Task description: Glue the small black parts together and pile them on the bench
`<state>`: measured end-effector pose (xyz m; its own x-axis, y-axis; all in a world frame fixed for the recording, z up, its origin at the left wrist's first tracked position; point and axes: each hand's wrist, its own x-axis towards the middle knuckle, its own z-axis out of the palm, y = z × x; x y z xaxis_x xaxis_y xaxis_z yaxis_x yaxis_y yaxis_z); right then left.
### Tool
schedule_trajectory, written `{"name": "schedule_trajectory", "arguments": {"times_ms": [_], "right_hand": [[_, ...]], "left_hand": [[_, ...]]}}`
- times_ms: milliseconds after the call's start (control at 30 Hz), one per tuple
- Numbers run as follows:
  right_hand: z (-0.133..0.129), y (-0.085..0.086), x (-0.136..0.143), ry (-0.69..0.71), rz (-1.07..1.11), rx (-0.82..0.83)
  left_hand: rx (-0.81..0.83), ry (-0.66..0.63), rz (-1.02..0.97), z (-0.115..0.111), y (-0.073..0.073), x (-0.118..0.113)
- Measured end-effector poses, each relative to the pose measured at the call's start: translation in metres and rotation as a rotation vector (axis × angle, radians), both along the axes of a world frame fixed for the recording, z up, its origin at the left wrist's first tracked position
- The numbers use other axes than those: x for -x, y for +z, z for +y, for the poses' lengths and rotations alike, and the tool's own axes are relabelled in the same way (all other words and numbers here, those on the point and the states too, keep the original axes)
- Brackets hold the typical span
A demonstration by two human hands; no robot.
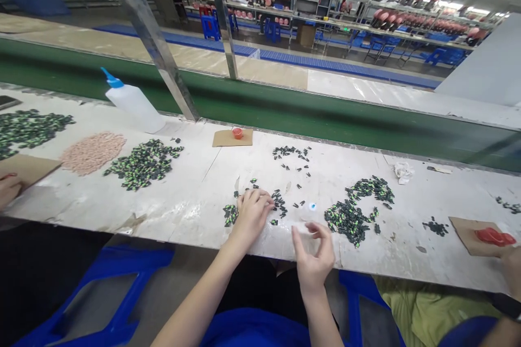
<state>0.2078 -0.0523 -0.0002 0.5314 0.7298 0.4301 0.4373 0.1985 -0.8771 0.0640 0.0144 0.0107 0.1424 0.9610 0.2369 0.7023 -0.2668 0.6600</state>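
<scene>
My left hand [253,212] rests on the white table among small black and green pieces [230,215], its fingers bent together; what they hold, if anything, is hidden. To its right lies a patch of dark pieces [279,201]. My right hand [314,255] is near the table's front edge, thumb and fingers apart with nothing between them. Just beyond it sits a small white round item with a blue centre [312,206]. A larger pile of black and green pieces [345,219] lies to the right of my right hand.
A white bottle with a blue nozzle [136,107], a pink pile [93,153] and a black-green pile [142,165] stand left. A red cup sits on cardboard [222,139] behind. Other people's hands [8,190] [511,268] show at both sides. A metal post [171,76] rises behind.
</scene>
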Motion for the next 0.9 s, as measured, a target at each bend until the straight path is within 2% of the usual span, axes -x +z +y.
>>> {"name": "schedule_trajectory", "arguments": {"times_ms": [100,167,267,333,500,600,733,833,900], "right_hand": [[-0.003,0.000,0.016,0.212,0.276,0.171],[0.000,-0.001,0.022,0.257,0.454,0.207],[0.006,-0.001,0.022,0.278,0.561,0.204],[0.007,0.000,0.018,0.281,0.567,0.216],[0.000,-0.002,0.009,0.286,0.538,0.268],[-0.004,-0.006,0.006,0.299,0.487,0.302],[-0.008,-0.005,-0.001,0.350,0.295,0.314],[-0.009,-0.001,-0.003,0.380,0.176,0.305],[-0.009,0.002,-0.003,0.379,0.183,0.305]], "left_hand": [[-0.041,-0.086,-0.151,-0.018,0.005,-0.004],[-0.052,-0.146,-0.234,-0.028,0.005,-0.006],[-0.033,-0.200,-0.278,-0.037,0.002,-0.004],[-0.024,-0.192,-0.224,-0.038,-0.004,-0.001],[-0.060,-0.054,0.023,-0.035,-0.020,0.006],[-0.066,-0.037,0.054,-0.033,-0.024,0.004],[0.000,-0.044,-0.063,-0.030,-0.023,0.001],[0.075,-0.097,-0.271,-0.030,-0.019,0.001],[0.122,-0.130,-0.396,-0.031,-0.015,0.002]]}}
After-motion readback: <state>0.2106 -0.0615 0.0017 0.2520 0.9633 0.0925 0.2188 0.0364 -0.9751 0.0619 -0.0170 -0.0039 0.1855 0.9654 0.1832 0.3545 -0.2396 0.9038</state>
